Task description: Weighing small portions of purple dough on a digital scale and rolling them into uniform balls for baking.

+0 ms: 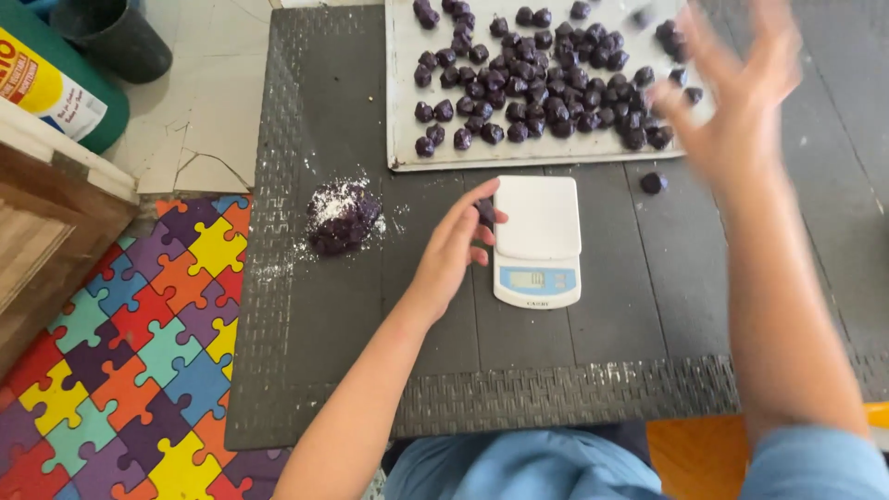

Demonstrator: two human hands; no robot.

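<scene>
Left hand (456, 243) sits low right at the left edge of the white kitchen scale (538, 239), fingers curled in with something small and dark pinched at the tips, forearm running back toward the body, while the right hand (736, 88) is up past the scale's far right corner, fingers spread wide, blurry.

Small dark purple dough piece (485, 212): pinched in left hand (456, 248) fingertips, at the white scale's (537, 236) left edge. Floured dough lump (343, 218): on tabletop (324, 306), left of hand.
</scene>
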